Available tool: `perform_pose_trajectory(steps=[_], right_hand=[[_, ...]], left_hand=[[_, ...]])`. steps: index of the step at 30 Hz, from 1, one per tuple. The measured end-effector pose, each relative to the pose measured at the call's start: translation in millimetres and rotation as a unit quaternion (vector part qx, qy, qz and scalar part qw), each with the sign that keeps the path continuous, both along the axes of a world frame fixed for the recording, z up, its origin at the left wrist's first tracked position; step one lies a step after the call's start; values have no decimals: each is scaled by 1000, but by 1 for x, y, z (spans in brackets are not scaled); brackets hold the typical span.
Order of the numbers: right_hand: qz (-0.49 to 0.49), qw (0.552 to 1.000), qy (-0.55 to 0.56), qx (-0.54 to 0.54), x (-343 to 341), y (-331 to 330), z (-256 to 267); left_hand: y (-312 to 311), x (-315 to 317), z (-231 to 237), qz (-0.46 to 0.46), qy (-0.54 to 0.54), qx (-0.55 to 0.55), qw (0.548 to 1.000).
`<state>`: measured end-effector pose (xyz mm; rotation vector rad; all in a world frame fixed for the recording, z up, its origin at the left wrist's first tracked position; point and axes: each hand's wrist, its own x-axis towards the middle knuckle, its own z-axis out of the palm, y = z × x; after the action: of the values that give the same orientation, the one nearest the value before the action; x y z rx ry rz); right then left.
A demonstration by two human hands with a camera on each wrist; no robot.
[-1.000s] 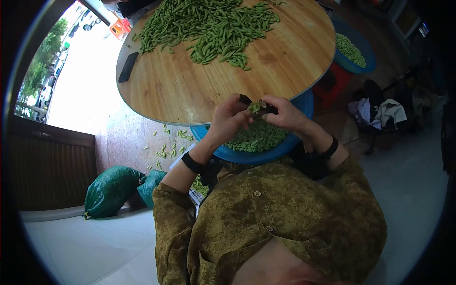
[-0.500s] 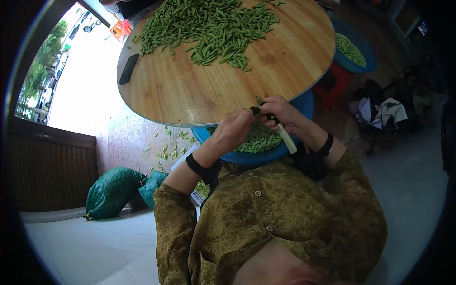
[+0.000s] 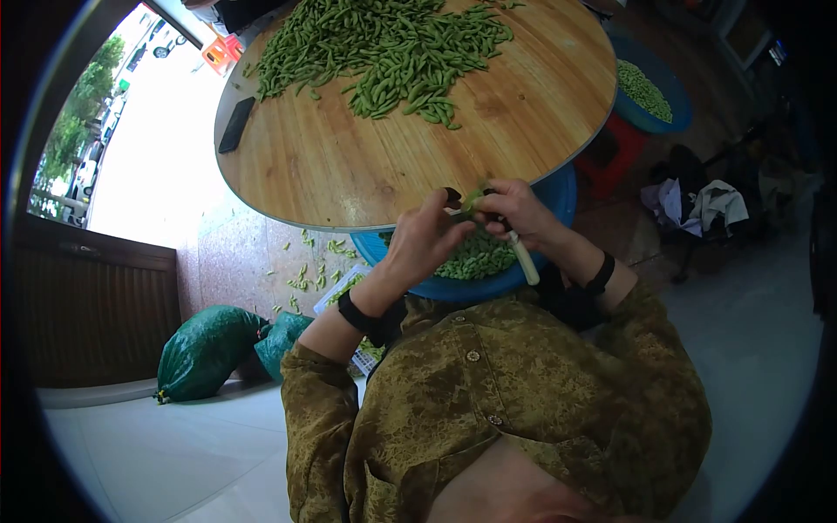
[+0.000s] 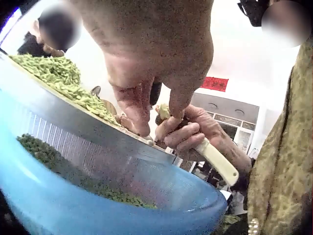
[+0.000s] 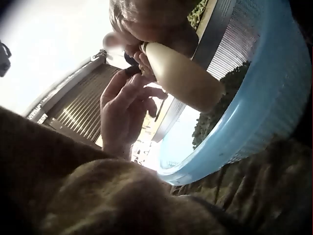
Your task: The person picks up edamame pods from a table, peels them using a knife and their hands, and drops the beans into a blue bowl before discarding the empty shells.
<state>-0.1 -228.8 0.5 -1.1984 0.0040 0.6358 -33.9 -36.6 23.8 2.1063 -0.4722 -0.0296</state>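
Observation:
A white-handled tool (image 3: 526,260) is gripped in the right hand (image 3: 521,213), its handle pointing down over the blue basin (image 3: 436,290); the fingers hide its other end. Green pod material (image 3: 472,202) shows at the right fingertips, also in the left wrist view as a pale green piece (image 4: 164,111). Close beside it is the left hand (image 3: 422,234), its thumb and forefinger apart and a dark cover on one finger. In the right wrist view the left hand (image 5: 122,110) reaches up to the right fingers, beside the handle (image 5: 181,76). Shelled green beans (image 3: 475,257) lie beneath both hands.
A round wooden table (image 3: 349,174) bears a heap of green pods (image 3: 384,52) and a dark flat object (image 3: 236,125). Green sacks (image 3: 209,353) and scattered pods lie at left on the floor. Another blue basin (image 3: 680,109) of beans stands over a red stool (image 3: 615,157).
The white handle, out of sight a second ago, now shows below the right hand. Since half a second ago, the left thumb and forefinger have spread apart and the green piece shows between the hands.

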Motion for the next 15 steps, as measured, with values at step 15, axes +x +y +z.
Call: perform_pose_trajectory(steps=[15], right_hand=[[1,993,72,89,-23,15,-18]], left_hand=[[73,96,16,-61,-166,308,935]])
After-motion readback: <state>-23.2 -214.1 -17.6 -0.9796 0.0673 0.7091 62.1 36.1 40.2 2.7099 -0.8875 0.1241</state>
